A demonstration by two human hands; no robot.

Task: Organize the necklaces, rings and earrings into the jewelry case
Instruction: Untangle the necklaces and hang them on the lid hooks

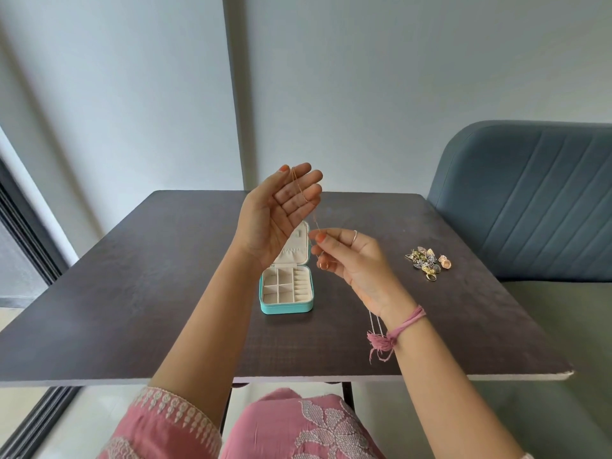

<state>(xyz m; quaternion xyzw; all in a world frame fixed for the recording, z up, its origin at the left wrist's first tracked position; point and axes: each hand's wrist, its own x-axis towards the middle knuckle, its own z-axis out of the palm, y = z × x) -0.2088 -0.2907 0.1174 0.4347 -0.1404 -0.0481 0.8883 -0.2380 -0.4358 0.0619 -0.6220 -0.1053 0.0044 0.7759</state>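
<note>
One necklace (302, 190) between two hands, one open case (286, 293).

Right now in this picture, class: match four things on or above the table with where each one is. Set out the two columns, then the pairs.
1. jewelry case
2. thin chain
3. earring pile
4. pink thread

A. round the right wrist
B. on the table, right of the hands
C. open on the table, under the hands
D. draped over the left hand's fingers

1-C, 2-D, 3-B, 4-A

Left hand (278, 207), raised, palm open, gold necklace (299, 190) draped over fingers. Right hand (351, 256) pinching chain's lower end. Open teal jewelry case (286, 289) on table (149, 276); jewelry pile (427, 261) at 3 o'clock of case.
</note>
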